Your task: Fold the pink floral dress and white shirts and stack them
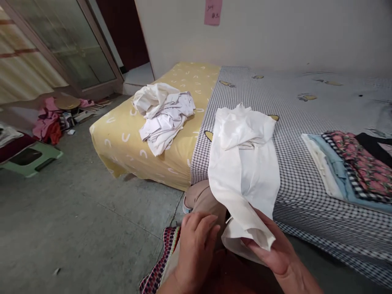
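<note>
A white garment lies lengthwise over the bed's edge, its upper part bunched into loose folds and its near end hanging toward my lap. My right hand grips that near end, where the cloth curls into a tube over the fingers. To the left of the cloth, my left hand is raised above my lap, its fingers loosely bent and apart, with nothing in it. Whether the garment is a shirt or something else, I cannot tell.
White clothes lie in a crumpled heap on the yellow sheet. Folded clothes are stacked on the checked sheet at right. A green stool stands on the grey floor at left, near pink cloth.
</note>
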